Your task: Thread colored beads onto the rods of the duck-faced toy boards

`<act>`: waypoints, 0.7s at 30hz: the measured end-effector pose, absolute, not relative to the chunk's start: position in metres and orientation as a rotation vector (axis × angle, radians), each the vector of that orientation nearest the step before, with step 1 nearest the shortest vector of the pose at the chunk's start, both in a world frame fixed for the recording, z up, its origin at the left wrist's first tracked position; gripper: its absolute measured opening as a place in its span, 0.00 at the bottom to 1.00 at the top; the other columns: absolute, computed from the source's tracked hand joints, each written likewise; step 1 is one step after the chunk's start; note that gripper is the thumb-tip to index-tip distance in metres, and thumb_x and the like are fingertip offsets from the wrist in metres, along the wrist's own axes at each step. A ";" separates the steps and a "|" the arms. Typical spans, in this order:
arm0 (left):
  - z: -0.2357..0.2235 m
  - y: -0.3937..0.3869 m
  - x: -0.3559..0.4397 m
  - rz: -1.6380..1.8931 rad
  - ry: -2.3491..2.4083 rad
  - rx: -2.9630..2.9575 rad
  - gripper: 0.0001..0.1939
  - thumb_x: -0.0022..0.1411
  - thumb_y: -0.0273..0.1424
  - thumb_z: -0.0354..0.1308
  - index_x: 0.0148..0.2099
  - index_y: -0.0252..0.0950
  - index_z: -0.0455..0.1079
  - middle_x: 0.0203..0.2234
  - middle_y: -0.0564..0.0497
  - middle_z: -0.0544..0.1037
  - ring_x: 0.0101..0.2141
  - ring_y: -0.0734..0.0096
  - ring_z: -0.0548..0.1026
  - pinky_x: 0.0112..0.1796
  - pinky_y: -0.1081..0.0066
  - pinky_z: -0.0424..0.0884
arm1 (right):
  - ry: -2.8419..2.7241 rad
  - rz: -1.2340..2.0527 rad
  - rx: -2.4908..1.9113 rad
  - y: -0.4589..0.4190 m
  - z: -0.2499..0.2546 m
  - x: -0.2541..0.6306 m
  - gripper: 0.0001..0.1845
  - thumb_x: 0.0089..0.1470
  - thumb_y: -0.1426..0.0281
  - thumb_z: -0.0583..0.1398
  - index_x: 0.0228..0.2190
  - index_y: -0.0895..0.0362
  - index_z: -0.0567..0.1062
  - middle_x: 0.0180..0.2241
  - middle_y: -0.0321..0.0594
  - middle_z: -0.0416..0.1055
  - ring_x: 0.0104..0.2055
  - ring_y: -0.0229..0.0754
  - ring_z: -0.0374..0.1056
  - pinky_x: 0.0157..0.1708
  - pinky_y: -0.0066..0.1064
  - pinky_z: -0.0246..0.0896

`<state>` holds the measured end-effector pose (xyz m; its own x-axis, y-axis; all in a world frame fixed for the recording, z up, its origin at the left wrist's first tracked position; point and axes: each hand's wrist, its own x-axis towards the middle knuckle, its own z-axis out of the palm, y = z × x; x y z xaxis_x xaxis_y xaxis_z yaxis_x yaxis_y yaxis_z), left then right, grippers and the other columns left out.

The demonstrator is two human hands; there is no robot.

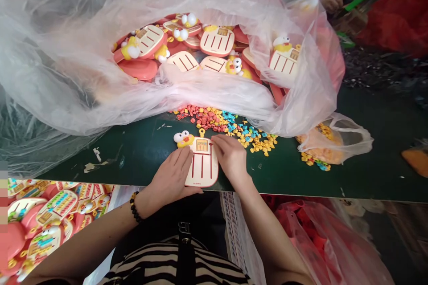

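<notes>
A cream and coral sliding toy board [202,167] with a yellow duck head and bulging white eyes lies at the front of the dark green table. My left hand [172,173] grips its left edge, thumb along the bottom. My right hand [231,156] is closed at the upper right edge, fingertips bent beside the rightmost slot. A small red piece [211,144] shows at the top of that slot; the other slots look bare. Just beyond the board lie loose red pieces [210,120], blue pieces [230,117] and yellow pieces [264,144].
A big clear plastic bag [214,91] full of similar boards stands behind the pieces. To the right sits a small bag [329,149] of yellow pieces. Boards with coloured pieces [56,207] are heaped at lower left. Another person's hand [332,3] shows at upper right.
</notes>
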<state>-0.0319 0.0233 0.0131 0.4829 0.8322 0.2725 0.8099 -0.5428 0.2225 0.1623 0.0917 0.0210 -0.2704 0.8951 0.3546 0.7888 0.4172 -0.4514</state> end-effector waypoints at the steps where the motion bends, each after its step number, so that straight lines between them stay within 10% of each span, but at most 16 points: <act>1: 0.009 0.022 -0.033 0.638 1.471 2.621 0.44 0.54 0.59 0.54 0.56 0.26 0.60 0.51 0.32 0.68 0.52 0.46 0.66 0.52 0.52 0.63 | -2.159 0.210 -1.395 0.083 0.020 0.163 0.14 0.61 0.69 0.54 0.43 0.53 0.79 0.45 0.43 0.77 0.46 0.46 0.73 0.45 0.37 0.67; 9: -0.004 0.014 -0.034 0.900 1.483 2.488 0.37 0.52 0.55 0.60 0.51 0.30 0.62 0.46 0.35 0.70 0.48 0.50 0.68 0.49 0.52 0.68 | -2.153 0.249 -1.275 0.054 0.009 0.157 0.16 0.61 0.71 0.55 0.48 0.54 0.75 0.52 0.44 0.72 0.56 0.48 0.67 0.53 0.43 0.66; 21: -0.003 0.012 -0.037 0.912 1.472 2.437 0.38 0.52 0.51 0.63 0.55 0.30 0.59 0.47 0.36 0.70 0.49 0.51 0.68 0.49 0.54 0.69 | -1.716 0.612 -1.436 0.084 0.016 0.153 0.09 0.57 0.68 0.58 0.33 0.52 0.79 0.35 0.37 0.79 0.38 0.42 0.74 0.40 0.35 0.70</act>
<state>-0.0366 0.0122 -0.0029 0.3330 0.8441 0.4202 0.7520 -0.5066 0.4217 0.1530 0.0842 0.0157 -0.0370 0.9629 0.2673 0.5768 0.2390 -0.7812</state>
